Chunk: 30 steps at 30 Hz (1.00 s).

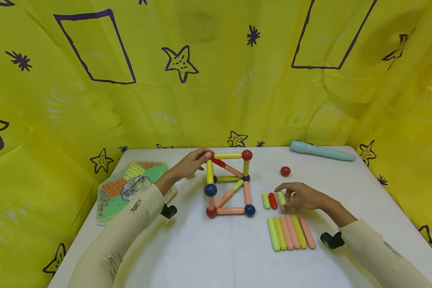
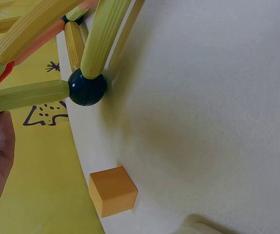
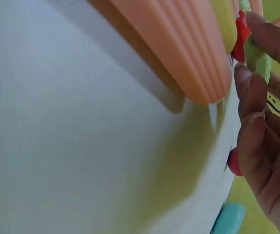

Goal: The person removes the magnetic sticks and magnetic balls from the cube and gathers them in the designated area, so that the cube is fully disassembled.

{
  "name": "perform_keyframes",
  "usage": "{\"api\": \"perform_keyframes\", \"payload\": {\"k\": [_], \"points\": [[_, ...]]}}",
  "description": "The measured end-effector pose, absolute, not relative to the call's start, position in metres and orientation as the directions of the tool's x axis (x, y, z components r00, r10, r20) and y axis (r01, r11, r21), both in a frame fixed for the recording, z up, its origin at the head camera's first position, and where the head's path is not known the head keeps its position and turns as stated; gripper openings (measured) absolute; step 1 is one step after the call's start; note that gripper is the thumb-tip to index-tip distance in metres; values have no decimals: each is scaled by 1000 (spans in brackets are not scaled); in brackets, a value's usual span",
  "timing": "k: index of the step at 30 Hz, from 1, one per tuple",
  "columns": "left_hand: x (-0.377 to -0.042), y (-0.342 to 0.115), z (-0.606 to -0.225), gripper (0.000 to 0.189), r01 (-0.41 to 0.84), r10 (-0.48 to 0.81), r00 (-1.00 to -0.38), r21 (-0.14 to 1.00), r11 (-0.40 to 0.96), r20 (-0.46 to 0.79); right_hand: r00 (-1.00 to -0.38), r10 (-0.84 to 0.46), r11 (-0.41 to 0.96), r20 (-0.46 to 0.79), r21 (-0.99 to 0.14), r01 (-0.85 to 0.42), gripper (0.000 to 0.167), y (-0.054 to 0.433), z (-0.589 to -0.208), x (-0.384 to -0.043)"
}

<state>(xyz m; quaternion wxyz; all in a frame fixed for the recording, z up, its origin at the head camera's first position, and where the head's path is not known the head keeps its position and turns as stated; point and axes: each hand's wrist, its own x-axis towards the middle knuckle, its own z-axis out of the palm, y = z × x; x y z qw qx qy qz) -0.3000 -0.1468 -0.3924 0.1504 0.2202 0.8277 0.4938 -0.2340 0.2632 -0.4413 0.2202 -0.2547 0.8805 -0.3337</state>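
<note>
A frame of magnetic rods and balls (image 1: 231,211) stands mid-table, with yellow, green, pink and red rods joined by red and blue balls. My left hand (image 1: 192,164) grips its upper left corner at a red ball (image 1: 212,155). In the left wrist view, the fingers are partly cut off beside a yellow-green rod (image 2: 30,96) that meets a dark blue ball (image 2: 87,87). To the right, my right hand (image 1: 302,196) pinches a short light green rod (image 1: 281,198) between thumb and fingertip. Beside that lie a short red rod (image 1: 272,201) and another short green rod (image 1: 265,201).
Several long rods (image 1: 291,233) lie in a row nearer me. A loose red ball (image 1: 285,171) and a teal tube-shaped object (image 1: 322,151) sit farther back. At left lies a clear case (image 1: 104,192) with coloured sections. An orange cube (image 2: 112,191) rests behind the left hand.
</note>
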Motion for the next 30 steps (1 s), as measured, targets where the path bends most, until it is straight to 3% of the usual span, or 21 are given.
{"api": "perform_keyframes", "payload": {"k": [8, 16, 24, 30], "points": [[-301, -148, -394, 47, 246, 520, -854, 868, 430, -15, -764, -590, 693, -262, -650, -312, 56, 254, -442, -234], [-301, -148, -393, 46, 247, 521, -854, 867, 432, -16, -801, -519, 741, -299, -624, -248, 61, 251, -444, -234], [-302, -148, -393, 44, 224, 512, -859, 876, 427, -30, -828, -494, 747, -266, -617, -247, 68, 257, -440, -229], [-302, -148, -393, 43, 221, 503, -863, 872, 437, -33, -874, -456, 695, -167, -681, -233, 57, 258, -428, -224]]}}
